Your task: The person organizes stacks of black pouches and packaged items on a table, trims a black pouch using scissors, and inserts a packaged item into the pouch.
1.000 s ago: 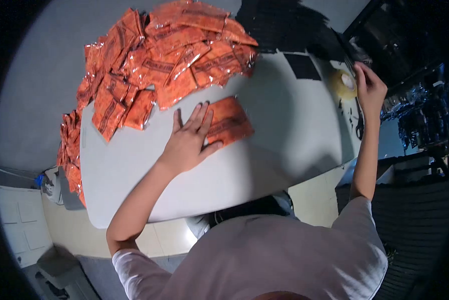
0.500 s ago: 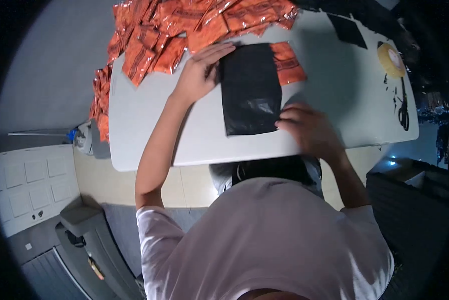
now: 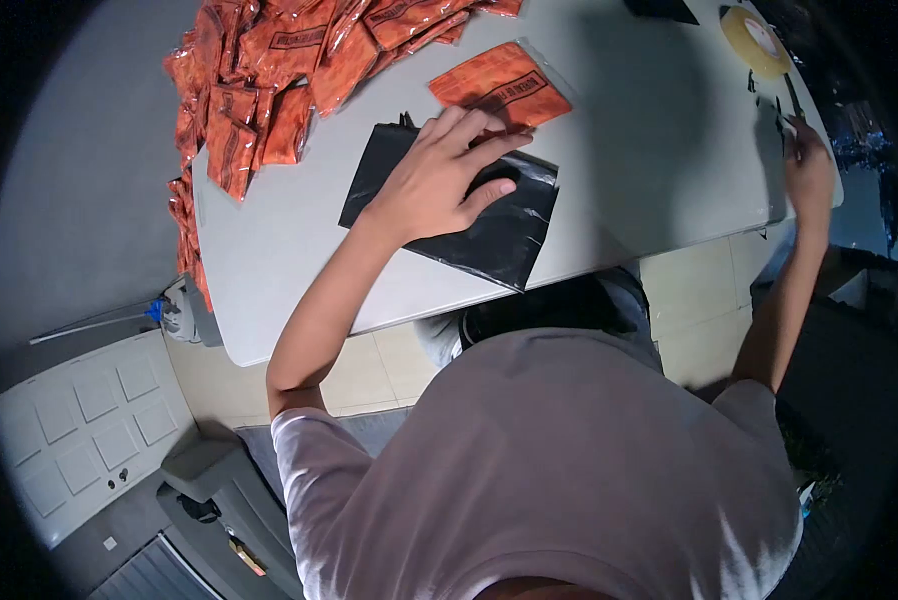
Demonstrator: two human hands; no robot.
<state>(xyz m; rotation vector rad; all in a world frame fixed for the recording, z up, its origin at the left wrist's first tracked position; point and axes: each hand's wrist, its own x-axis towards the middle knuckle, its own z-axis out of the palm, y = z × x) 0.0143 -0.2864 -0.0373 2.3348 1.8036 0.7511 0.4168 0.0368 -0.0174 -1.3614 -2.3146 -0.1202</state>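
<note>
My left hand [image 3: 439,180] lies on a black plastic bag [image 3: 514,225], its fingers spread and thumb stretched out. The bag rests flat and slanted near the table's front edge. Just beyond my fingertips is an orange packet [image 3: 504,85] in a clear sleeve with dark print, partly hidden by the hand. At the far right, my right hand [image 3: 811,170] has its fingers closed at the handle end of the scissors [image 3: 794,95]. The handles are mostly covered by the hand.
A heap of orange packets [image 3: 294,40] covers the back left of the white table [image 3: 279,270] and spills over its left side. A roll of yellowish tape [image 3: 754,42] lies at the back right, near another black piece [image 3: 664,10] and small dark scraps.
My right hand has left the bag's edge and reached right to the scissors. My left hand has moved onto the bag, which is now turned. The orange packet beside it now lies beyond it.
</note>
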